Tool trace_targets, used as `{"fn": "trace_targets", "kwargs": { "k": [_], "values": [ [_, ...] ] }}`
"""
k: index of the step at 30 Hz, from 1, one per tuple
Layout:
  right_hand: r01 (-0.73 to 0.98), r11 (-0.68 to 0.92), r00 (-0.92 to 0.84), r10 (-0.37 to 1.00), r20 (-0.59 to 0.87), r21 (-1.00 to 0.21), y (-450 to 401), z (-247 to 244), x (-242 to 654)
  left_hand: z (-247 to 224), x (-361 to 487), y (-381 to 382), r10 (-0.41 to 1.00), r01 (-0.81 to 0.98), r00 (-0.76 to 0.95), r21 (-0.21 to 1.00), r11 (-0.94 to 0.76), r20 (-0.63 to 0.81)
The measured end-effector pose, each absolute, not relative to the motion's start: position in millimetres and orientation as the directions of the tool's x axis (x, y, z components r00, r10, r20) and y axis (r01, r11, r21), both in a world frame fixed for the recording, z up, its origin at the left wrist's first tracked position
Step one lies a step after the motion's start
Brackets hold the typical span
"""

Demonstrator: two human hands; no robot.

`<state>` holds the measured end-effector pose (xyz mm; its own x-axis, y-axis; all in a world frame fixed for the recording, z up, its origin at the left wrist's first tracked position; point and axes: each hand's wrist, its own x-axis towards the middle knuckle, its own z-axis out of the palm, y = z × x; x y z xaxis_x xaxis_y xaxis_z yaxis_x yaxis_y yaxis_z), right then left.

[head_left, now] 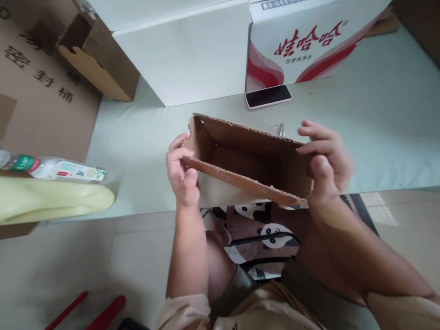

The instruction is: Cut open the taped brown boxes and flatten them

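Note:
An open-topped brown cardboard box (247, 181) is held between my two hands, over the table's near edge and tilted down to the right. I look into its dark inside; its upper edges are rough-cut. My left hand (182, 169) is closed on the box's left end, fingers at the outside and thumb by the near wall. At the right end, my right hand (326, 160) grips the box, one fingertip at the far corner and the thumb by the end wall. Its upper finger is lifted off, and the hand is slightly blurred. Behind the far wall, a small metal object (282, 130) is partly hidden.
On the pale green table (388, 119) lies a phone (268, 96) before a white-and-red carton (302, 50) and a white box (192, 59). Leftward are a small cardboard box (110, 68), a large carton (51, 114), a plastic bottle (48, 167) and a yellow-green object (55, 199).

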<state>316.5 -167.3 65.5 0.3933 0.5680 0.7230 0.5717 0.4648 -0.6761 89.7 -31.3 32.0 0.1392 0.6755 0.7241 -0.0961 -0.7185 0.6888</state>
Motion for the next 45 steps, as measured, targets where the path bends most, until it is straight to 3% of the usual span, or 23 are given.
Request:
{"fn": "trace_targets", "kwargs": {
  "k": [6, 14, 19, 28, 35, 42, 45],
  "values": [
    [0.502, 0.498, 0.286, 0.676, 0.679, -0.707, -162, 38, 338, 37, 111, -40, 0.703, -0.271, -0.029, 0.672, -0.69, 0.71],
    [0.135, 0.425, 0.338, 0.829, 0.445, -0.895, -155, 29, 334, 34, 111, -40, 0.736, -0.134, -0.011, 0.728, -0.672, 0.677],
    [0.044, 0.374, 0.37, 0.855, 0.363, -0.926, -155, 31, 331, 36, 111, -42, 0.746, -0.153, 0.017, 0.74, -0.656, 0.665],
    [0.044, 0.372, 0.383, 0.851, 0.36, -0.927, -152, 32, 329, 40, 112, -45, 0.794, -0.071, -0.012, 0.791, -0.607, 0.608],
    [0.007, 0.358, 0.366, 0.868, 0.336, -0.934, -155, 41, 338, 41, 107, -46, 0.765, -0.214, 0.056, 0.756, -0.619, 0.642],
    [0.318, 0.319, 0.55, 0.704, 0.448, -0.892, -143, 43, 334, 39, 108, -46, 0.736, -0.226, 0.071, 0.73, -0.645, 0.673],
    [0.394, 0.261, 0.539, 0.711, 0.451, -0.881, -140, 42, 333, 40, 110, -46, 0.745, -0.156, 0.055, 0.742, -0.652, 0.665]
  ]
}}
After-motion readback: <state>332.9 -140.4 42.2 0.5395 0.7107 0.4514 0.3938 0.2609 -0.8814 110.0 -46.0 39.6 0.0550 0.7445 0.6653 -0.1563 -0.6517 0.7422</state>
